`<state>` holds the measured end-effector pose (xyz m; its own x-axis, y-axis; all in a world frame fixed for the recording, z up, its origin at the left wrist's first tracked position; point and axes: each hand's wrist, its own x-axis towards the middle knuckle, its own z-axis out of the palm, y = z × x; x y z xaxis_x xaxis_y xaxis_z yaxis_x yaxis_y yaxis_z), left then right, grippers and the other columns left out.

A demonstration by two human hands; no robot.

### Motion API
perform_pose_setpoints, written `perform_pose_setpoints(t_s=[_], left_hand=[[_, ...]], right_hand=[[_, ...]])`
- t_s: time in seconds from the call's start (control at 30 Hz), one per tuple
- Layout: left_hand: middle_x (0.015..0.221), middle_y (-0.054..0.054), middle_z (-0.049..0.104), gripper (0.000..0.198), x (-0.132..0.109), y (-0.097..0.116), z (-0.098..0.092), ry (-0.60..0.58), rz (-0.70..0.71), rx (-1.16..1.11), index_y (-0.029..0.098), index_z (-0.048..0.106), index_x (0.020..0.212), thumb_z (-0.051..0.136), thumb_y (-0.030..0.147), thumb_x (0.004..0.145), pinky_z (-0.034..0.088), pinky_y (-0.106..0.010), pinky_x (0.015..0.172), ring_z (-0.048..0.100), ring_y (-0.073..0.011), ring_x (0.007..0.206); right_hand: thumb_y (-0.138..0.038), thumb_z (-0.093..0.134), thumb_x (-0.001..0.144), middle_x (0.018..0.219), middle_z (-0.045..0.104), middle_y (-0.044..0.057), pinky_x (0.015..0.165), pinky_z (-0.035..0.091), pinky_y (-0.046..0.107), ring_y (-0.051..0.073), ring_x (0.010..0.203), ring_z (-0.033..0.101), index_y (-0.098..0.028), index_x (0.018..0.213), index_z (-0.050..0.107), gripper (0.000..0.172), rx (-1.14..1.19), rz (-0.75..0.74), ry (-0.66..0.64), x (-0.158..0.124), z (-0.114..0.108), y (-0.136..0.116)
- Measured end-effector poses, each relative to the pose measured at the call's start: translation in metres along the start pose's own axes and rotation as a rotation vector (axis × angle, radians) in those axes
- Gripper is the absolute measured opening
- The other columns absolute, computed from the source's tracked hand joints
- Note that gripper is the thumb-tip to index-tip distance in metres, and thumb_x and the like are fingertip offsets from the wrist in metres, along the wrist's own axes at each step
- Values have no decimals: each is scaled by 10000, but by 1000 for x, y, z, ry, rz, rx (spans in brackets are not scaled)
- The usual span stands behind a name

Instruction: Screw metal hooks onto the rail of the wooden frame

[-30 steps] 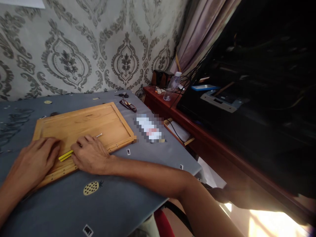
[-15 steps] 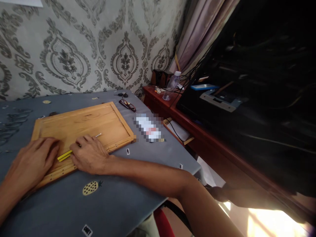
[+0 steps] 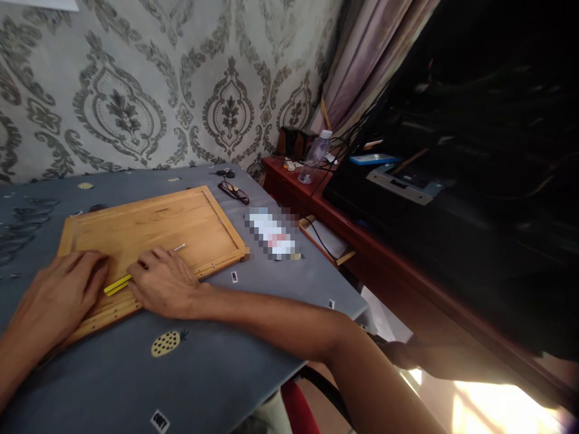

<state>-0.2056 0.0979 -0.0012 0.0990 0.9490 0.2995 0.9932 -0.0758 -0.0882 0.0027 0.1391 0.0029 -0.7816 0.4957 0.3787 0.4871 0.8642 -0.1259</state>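
A yellow-handled screwdriver [image 3: 117, 285] slants under my right hand [image 3: 165, 282], whose fingers are bent around it. Its handle end sticks out to the left, and its thin metal shaft shows past my knuckles to the upper right. Below it is a shallow wooden tray or framed board [image 3: 149, 226] with a raised rim. My left hand [image 3: 63, 295] lies palm down over the tray's front left part, fingers bent and its thumb slightly apart. No object shows in it; its fingertips are partly hidden.
Glasses [image 3: 233, 192], a key-like black item [image 3: 225, 173] and a blurred pale object [image 3: 271, 234] lie right of the tray on the grey tablecloth [image 3: 217, 349]. A clear bottle [image 3: 315, 158] stands on the red-brown desk [image 3: 289, 176]. A large black screen [image 3: 474, 150] fills the right.
The screwdriver's handle end has shifted very slightly left with my right hand. My left hand and the tray look unmoved.
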Motion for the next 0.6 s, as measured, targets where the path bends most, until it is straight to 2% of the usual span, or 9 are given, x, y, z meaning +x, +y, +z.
perform_pose_setpoints(t_s=[0.27, 0.43, 0.6], left_hand=[[1027, -171, 670, 612, 0, 2, -1, -11, -16, 6, 139, 590, 1046, 111, 501, 930, 485, -467, 903, 618, -338, 964], [1037, -175, 672, 627, 0, 3, -3, -24, -20, 7, 133, 586, 1056, 97, 501, 923, 485, -466, 913, 619, -338, 969], [1036, -160, 679, 648, 0, 3, -3, -27, -24, -1, 149, 591, 1053, 87, 531, 913, 499, -472, 908, 628, -339, 970]], right_hand=[[-230, 481, 968, 1052, 659, 84, 850, 507, 358, 235, 1027, 567, -158, 1053, 653, 205, -16, -31, -44, 4, -1, 1], [-82, 459, 925, 1058, 656, 78, 846, 506, 320, 225, 1033, 557, -155, 1079, 639, 248, -29, -76, -71, 5, -9, 7], [-58, 456, 907, 1093, 642, 84, 863, 500, 318, 228, 1050, 536, -154, 1096, 605, 259, -38, -62, -107, 6, -18, 15]])
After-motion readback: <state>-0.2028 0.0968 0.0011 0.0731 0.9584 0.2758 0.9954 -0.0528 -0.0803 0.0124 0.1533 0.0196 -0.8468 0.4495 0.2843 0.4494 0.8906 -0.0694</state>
